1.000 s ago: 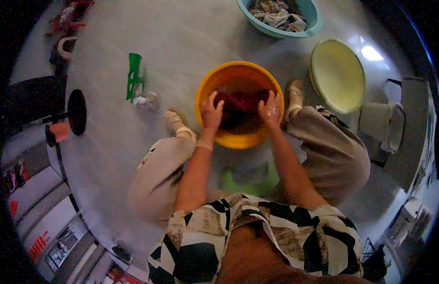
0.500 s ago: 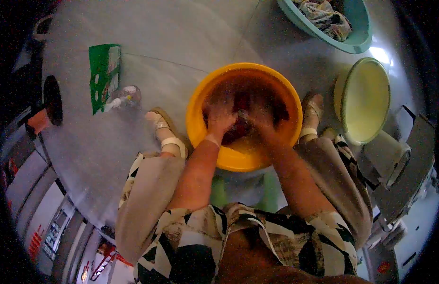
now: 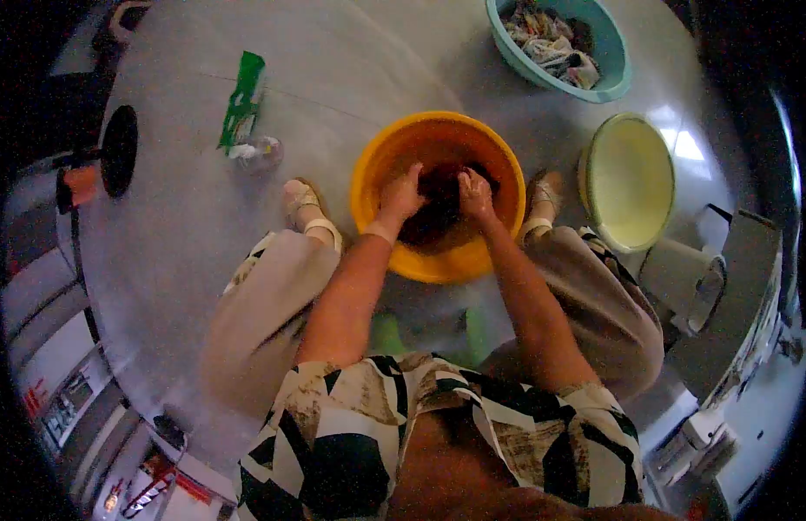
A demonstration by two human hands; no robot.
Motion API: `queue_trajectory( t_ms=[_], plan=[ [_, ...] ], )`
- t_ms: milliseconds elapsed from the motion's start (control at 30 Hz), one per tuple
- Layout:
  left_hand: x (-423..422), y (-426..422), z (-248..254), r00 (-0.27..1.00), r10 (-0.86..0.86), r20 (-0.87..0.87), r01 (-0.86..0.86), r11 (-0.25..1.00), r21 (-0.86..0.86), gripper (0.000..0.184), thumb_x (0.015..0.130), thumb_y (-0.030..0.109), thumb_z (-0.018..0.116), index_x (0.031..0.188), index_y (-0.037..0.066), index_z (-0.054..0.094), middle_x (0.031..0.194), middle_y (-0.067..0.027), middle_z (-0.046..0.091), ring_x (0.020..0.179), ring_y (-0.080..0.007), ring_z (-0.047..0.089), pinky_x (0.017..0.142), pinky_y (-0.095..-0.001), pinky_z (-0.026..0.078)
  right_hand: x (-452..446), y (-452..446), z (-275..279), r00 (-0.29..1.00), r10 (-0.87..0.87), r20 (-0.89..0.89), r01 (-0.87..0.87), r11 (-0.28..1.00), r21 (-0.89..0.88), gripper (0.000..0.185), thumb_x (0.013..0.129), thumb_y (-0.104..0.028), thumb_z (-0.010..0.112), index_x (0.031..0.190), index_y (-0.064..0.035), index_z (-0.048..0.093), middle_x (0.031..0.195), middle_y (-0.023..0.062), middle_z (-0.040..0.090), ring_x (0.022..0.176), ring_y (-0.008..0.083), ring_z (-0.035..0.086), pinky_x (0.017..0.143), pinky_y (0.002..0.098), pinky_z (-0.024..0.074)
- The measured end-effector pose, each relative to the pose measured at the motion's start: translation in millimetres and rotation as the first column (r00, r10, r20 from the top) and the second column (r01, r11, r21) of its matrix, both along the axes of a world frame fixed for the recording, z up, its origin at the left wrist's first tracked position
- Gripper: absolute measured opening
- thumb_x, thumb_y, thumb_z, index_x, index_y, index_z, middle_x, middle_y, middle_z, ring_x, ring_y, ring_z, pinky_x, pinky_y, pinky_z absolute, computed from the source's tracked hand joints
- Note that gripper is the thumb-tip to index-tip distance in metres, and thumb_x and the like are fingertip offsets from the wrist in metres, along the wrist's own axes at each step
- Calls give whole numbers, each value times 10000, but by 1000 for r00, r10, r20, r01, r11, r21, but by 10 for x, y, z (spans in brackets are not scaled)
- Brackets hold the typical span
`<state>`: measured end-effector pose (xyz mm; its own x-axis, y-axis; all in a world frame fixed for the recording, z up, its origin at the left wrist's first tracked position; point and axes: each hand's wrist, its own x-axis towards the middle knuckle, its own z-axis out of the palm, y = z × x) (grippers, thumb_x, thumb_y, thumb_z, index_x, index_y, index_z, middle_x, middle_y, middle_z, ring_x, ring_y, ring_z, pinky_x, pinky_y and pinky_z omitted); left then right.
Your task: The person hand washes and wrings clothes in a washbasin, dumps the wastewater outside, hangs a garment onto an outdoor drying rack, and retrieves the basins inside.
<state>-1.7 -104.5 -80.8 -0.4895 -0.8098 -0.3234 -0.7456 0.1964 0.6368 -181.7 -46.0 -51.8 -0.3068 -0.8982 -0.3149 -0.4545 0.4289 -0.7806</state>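
Note:
A yellow-orange basin (image 3: 438, 267) stands on the floor between my feet, with dark red cloth (image 3: 442, 204) bunched in it. Inside the basin's left part, my left hand (image 3: 403, 193) has its fingers closed at the edge of the cloth. On the cloth's right side, my right hand (image 3: 475, 193) is closed with its fingers curled round part of it. Both hands are apart, with the dark cloth between them. Some fingertips are hidden against the fabric.
A light blue basin (image 3: 616, 82) with patterned cloths is at the upper right. Below it sits a pale yellow basin (image 3: 630, 182). A green packet (image 3: 242, 100) and a clear plastic item (image 3: 262, 154) lie on the floor at the left. A grey bin (image 3: 681, 276) stands at the right.
My hands, pressed down close together in the basin half a second ago, are now higher and further apart on the cloth. The whole view has also shifted with my head.

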Motion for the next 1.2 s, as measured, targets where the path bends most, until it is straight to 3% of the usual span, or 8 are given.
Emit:
queue_trajectory(
  t_ms=[167,267,333,567,767,867,1000,1200],
  plan=[
    [49,55,172,983,-129,133,136,990,-46,426,716,147,654,1128,83,565,1165,-138,538,1050,-328,527,861,-409,454,119,38,543,980,197,-15,-196,956,-217,381,878,-300,484,1074,14,576,969,227,613,921,382,581,820,414,454],
    [193,139,779,972,27,-233,-60,989,-137,382,708,121,637,1083,62,593,1140,-148,562,1043,-320,538,855,-401,457,188,114,1232,998,66,-13,-67,967,-244,350,873,-274,496,1046,17,584,985,210,617,943,349,583,841,399,446],
    [168,117,1374,983,40,-182,-58,994,-97,346,718,128,608,1054,51,602,1068,-158,591,1008,-321,556,847,-395,459,157,170,1372,994,-102,-49,83,950,-302,342,863,-273,509,1024,19,586,998,194,618,960,320,581,854,385,440],
    [118,63,2427,907,-182,-381,7,909,-418,307,710,166,521,978,46,611,969,-174,619,912,-348,575,809,-403,465,-251,285,1474,921,241,306,-101,907,-410,379,781,-139,626,1132,-29,536,1118,115,582,1029,251,547,916,347,420],
    [-49,201,3054,864,-342,-369,65,804,-591,294,673,124,517,950,69,599,913,-144,616,864,-351,580,784,-407,469,-140,340,1807,953,289,-87,-302,906,-298,374,729,-127,658,1077,-40,556,1119,119,593,1028,206,563,874,357,451],
    [-37,78,3121,833,-311,-458,16,840,-542,271,668,79,526,931,64,591,924,-145,612,870,-347,581,801,-405,467,-489,111,1431,994,98,-38,-105,902,-420,361,715,-151,698,1030,-41,561,927,79,641,849,174,595,780,289,461],
    [95,-101,3185,806,-269,-527,-104,812,-574,330,681,21,546,1005,71,574,938,-136,617,885,-350,582,815,-405,469,-276,152,2221,993,-78,91,111,887,-447,270,717,-175,701,923,-48,581,850,67,640,785,140,584,716,293,465],
    [223,-324,1933,967,-176,-185,76,889,-451,516,718,18,561,1218,101,467,1113,-136,562,1050,-333,504,894,-412,422,-323,50,1250,999,-20,-38,6,941,-337,266,713,-84,644,967,-47,578,847,143,634,817,269,620,746,327,474]
  ],
)
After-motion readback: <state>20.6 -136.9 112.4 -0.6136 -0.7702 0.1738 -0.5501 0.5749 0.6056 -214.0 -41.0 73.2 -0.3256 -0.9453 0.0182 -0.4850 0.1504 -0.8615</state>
